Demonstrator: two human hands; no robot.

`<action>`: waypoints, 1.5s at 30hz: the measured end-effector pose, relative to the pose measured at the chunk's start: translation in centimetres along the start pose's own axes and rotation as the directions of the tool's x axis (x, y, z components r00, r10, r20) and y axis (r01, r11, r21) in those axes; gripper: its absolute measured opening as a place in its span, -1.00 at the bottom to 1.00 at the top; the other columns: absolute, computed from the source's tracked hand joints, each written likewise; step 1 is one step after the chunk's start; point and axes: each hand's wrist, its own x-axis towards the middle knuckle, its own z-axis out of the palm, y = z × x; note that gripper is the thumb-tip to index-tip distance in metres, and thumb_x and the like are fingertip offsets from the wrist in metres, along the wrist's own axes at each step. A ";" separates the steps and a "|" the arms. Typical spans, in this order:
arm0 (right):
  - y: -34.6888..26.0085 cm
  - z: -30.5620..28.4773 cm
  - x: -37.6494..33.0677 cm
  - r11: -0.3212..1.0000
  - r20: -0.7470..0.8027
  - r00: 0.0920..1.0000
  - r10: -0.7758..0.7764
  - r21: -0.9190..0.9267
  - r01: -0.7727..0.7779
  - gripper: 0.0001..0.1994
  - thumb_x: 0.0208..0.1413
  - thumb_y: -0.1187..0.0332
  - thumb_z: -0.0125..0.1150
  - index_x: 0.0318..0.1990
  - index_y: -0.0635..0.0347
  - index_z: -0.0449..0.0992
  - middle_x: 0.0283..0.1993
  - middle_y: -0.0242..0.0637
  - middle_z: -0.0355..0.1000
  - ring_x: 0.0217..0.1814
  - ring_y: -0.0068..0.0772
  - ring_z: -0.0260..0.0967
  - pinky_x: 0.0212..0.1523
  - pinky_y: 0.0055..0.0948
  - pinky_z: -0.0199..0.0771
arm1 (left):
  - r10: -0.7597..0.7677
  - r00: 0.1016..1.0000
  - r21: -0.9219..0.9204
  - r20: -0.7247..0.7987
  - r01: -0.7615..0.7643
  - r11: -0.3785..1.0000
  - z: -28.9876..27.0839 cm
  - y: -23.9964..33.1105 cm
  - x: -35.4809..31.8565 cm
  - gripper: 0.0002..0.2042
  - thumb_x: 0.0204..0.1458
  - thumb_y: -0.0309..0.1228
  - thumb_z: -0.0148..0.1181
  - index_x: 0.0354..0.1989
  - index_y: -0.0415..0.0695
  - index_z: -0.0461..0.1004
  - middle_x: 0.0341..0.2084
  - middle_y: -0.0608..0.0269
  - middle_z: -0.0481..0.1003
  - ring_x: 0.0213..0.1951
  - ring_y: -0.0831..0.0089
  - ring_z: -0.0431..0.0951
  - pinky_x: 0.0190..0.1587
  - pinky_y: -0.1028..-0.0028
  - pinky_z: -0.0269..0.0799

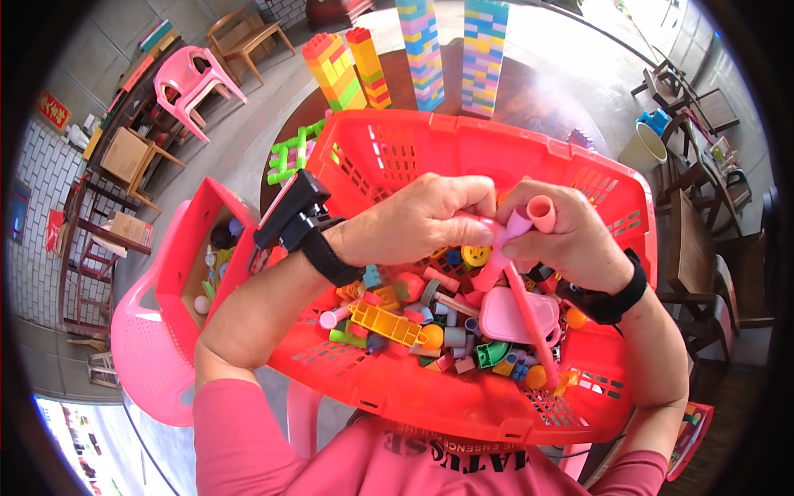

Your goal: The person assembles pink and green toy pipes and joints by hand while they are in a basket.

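Already four block towers (430, 54) stand on the table (529, 91), while above the red basket (463, 397) of loose pieces both the left hand (422, 219) and right hand (571, 236) grip pink tube pieces (517, 231), seemingly mid-joining.

Toy-crowded basket (463, 397), walls around

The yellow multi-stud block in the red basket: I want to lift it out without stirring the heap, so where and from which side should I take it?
Probably from above, pinching the yellow block across its two long sides near the middle. It lies flat on top of the heap in the red basket, studs up. Its ends run into loose pieces, while above it is clear, just under the left hand.
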 end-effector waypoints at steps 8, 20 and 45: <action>0.8 -0.3 0.6 0.995 0.072 0.997 0.035 0.089 -0.041 -0.80 -0.06 0.62 0.21 -0.27 0.22 0.39 -0.43 -0.45 0.37 -0.47 -0.73 0.31 -0.48 -0.68 0.32 | -0.012 0.999 -0.092 -0.038 0.008 0.996 0.5 -1.6 0.7 -0.81 0.17 -0.32 0.14 -0.32 -0.18 0.35 -0.49 0.44 0.34 -0.40 0.74 0.30 -0.38 0.62 0.26; 4.1 -1.0 2.4 0.916 0.024 0.992 -0.120 -0.384 0.120 -0.75 -0.09 0.55 0.22 -0.20 0.20 0.40 -0.39 -0.37 0.38 -0.33 -0.57 0.34 -0.31 -0.53 0.39 | -0.278 0.960 0.248 -0.018 0.274 0.929 -0.7 -4.9 1.0 -0.65 0.05 -0.13 0.21 -0.29 -0.22 0.48 -0.45 0.11 0.54 -0.37 0.34 0.54 -0.29 0.38 0.42; 4.4 -2.4 1.7 0.884 0.000 0.962 -0.273 -0.395 0.251 -0.80 -0.10 0.48 0.21 -0.27 0.28 0.41 -0.43 -0.20 0.38 -0.39 -0.32 0.32 -0.29 -0.41 0.37 | -0.618 0.740 0.951 -0.266 0.096 -0.294 -0.4 -9.7 -2.9 -0.85 -0.25 -0.29 0.28 -0.46 0.02 0.63 -0.46 0.22 0.60 -0.28 0.29 0.63 -0.32 0.32 0.49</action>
